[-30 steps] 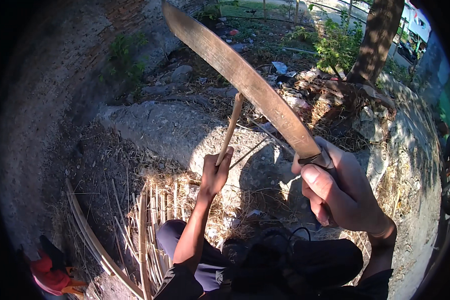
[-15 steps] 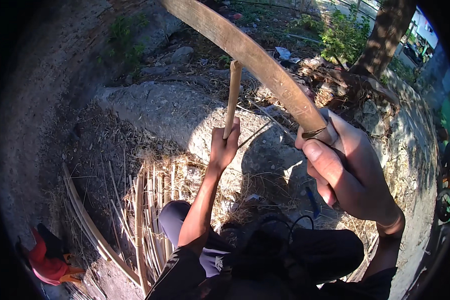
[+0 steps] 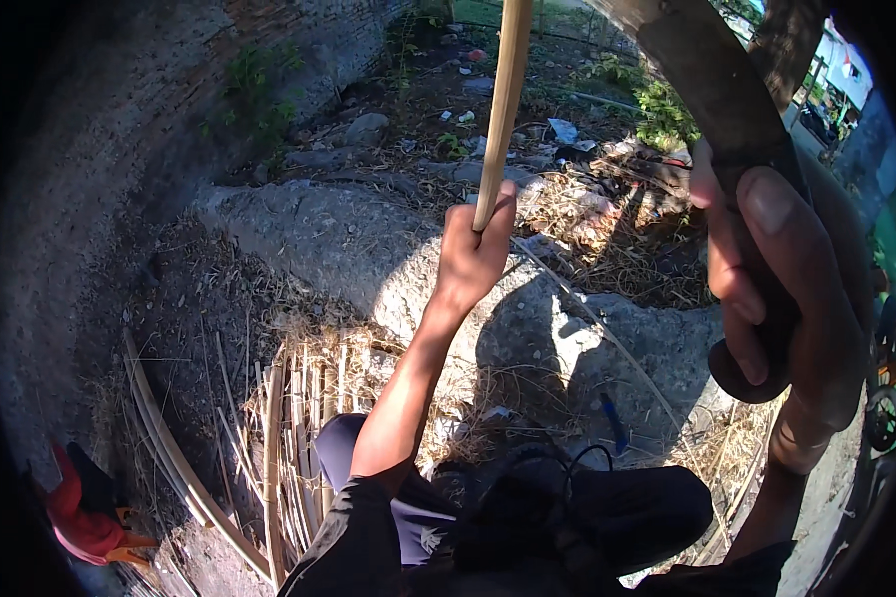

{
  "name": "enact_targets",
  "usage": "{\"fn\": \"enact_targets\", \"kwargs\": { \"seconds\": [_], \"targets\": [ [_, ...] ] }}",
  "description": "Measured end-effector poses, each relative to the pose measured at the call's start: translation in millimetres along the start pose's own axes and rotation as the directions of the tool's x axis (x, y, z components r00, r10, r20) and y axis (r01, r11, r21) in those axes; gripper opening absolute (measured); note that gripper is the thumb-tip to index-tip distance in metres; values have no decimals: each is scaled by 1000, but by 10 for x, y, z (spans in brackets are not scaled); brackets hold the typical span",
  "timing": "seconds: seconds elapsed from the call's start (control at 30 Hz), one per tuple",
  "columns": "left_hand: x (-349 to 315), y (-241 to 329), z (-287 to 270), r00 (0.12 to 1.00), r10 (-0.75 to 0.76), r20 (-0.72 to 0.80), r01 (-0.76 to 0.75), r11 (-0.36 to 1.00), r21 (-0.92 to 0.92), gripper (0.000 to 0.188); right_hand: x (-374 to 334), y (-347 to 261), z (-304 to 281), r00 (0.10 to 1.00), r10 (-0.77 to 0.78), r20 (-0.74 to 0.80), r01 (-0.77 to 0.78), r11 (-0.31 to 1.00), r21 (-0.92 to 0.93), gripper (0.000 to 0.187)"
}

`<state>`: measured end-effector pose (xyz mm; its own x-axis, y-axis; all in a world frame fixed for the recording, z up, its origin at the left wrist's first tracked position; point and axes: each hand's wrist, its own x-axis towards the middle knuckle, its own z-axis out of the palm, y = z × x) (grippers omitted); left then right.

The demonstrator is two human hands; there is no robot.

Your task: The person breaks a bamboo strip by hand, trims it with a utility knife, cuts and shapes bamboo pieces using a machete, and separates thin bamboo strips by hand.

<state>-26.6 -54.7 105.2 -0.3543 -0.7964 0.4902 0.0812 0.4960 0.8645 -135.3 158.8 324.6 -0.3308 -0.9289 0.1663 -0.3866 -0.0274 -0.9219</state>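
Note:
My left hand [image 3: 476, 244] is closed round the lower end of a pale bamboo stick [image 3: 509, 90], which stands nearly upright and runs out of the top of the picture. Raised at the right, my right hand [image 3: 816, 269] grips the dark, flared handle of a machete [image 3: 697, 75]. The machete's broad, curved blade reaches up and left past the top edge, so its tip is out of sight. Stick and blade are apart. Below my left forearm lie many split bamboo strips [image 3: 273, 438], beside my bent knee [image 3: 340, 443].
A long pale rock [image 3: 299, 229] crosses the ground ahead. Longer curved strips [image 3: 169, 448] lie at the left, near a red and black object [image 3: 82, 512]. Dry straw [image 3: 617, 234], a small blue item [image 3: 615, 423], a tree trunk [image 3: 788, 45] and a wall [image 3: 119, 149] surround me.
My right hand with the machete has moved right and come closer to view, its blade swinging away from the stick. My left hand has risen slightly to the right, with the stick.

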Motion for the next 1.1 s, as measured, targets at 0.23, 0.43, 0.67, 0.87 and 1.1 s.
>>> {"fn": "enact_targets", "kwargs": {
  "seconds": [0.23,0.43,0.67,0.87,1.1],
  "targets": [
    [57,-237,102,998,-61,22,63,995,-83,42,283,290,-88,971,-165,173,158,986,54,32],
    [96,-287,127,999,32,24,-30,997,-75,45,128,183,-199,984,-117,136,119,993,-10,31],
    [139,-58,75,995,96,41,-98,993,59,44,90,128,-276,984,-127,125,127,992,9,28],
    [24,-256,197,999,35,29,-34,998,-59,38,104,238,-190,984,-117,137,125,991,-55,26],
    [-88,-290,246,998,-51,44,52,998,-41,44,26,321,-173,982,-130,140,136,990,-32,27]
  ]
}}
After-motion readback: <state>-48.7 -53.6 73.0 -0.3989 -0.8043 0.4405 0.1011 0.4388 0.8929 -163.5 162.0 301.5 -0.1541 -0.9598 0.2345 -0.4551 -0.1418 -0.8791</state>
